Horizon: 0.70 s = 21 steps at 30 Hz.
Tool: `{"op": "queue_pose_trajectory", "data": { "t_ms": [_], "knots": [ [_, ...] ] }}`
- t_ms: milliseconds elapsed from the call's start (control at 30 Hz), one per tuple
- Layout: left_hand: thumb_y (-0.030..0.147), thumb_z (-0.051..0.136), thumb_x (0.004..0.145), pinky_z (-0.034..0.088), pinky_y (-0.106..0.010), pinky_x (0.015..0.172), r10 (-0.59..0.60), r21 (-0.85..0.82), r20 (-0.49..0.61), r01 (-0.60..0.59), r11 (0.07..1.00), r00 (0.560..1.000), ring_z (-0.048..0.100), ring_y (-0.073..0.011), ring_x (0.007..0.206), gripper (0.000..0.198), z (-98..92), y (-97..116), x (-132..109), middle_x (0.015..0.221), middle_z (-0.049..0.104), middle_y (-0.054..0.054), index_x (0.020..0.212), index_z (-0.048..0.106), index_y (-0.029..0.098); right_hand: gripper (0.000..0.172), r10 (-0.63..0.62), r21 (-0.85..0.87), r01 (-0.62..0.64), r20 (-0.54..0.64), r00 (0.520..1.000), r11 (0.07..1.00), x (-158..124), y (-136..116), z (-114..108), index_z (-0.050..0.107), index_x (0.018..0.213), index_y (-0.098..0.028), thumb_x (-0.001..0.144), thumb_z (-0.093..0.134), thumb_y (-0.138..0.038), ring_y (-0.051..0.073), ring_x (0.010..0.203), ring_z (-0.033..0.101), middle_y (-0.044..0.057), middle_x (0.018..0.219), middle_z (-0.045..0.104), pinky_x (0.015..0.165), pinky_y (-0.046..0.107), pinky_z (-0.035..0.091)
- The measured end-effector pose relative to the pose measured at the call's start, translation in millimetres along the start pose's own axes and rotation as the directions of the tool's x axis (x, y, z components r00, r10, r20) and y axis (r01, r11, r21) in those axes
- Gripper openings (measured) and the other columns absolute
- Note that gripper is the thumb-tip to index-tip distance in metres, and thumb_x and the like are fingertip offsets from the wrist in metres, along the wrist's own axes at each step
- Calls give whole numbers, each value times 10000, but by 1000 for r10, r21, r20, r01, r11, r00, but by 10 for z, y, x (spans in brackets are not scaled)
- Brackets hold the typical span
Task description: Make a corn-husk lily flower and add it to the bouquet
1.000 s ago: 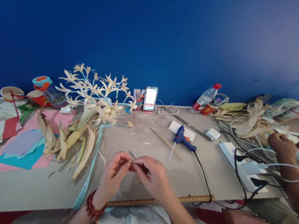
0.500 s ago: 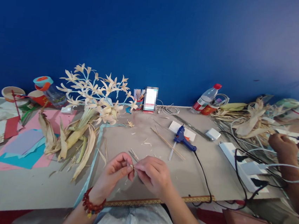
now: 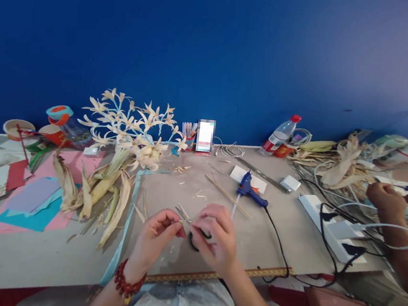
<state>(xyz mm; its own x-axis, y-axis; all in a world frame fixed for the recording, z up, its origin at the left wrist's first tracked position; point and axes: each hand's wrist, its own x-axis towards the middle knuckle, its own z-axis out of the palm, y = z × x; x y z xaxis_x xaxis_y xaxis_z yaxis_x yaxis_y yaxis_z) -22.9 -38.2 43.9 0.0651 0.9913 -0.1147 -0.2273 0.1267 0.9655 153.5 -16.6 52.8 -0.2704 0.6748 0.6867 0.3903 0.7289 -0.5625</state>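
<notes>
My left hand (image 3: 160, 230) is closed in a pinch on a small pale piece (image 3: 182, 222), which looks like corn husk. Close on its right, my right hand (image 3: 217, 236) has thumb and forefinger pinched together; whatever lies between them is too small to make out. Scissors (image 3: 183, 210) with black handles lie on the table beneath the fingers, partly hidden by my right hand. Farther right rests a blue glue gun (image 3: 249, 190) with a clear glue stick. A branch of pale husk flowers (image 3: 145, 123) with light-blue stems stands at the back.
Dry corn husks (image 3: 95, 190) and coloured paper (image 3: 29, 203) lie left. Thin sticks (image 3: 229, 194) and scraps are scattered mid-table. A white power strip (image 3: 326, 227) with black cables lies right, near a co-worker's hand (image 3: 387, 199). A bottle (image 3: 280, 135) and phone (image 3: 204, 136) stand behind.
My right hand has turned and its fingers have lifted apart slightly from my left hand, uncovering the black scissor handles. More pale scraps lie beyond the hands.
</notes>
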Motion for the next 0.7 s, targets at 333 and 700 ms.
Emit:
{"op": "queue_pose_trajectory", "data": {
  "t_ms": [333,700],
  "knots": [
    [274,671,822,511,-249,678,78,68,-61,-74,995,995,650,-152,690,100,34,-50,5,710,705,-17,802,673,177,227,-11,-17,12,55,998,1000,1,-13,129,644,1008,-243,860,571,-87,194,799,660,51,890,734,867,419,519],
    [157,661,787,494,-300,738,467,517,-68,-369,773,882,656,-203,761,96,56,-92,-47,790,716,-39,819,722,224,114,132,-61,-129,44,990,990,46,-82,140,636,850,-220,859,577,-124,194,712,651,40,751,705,704,341,512]
  ]
}}
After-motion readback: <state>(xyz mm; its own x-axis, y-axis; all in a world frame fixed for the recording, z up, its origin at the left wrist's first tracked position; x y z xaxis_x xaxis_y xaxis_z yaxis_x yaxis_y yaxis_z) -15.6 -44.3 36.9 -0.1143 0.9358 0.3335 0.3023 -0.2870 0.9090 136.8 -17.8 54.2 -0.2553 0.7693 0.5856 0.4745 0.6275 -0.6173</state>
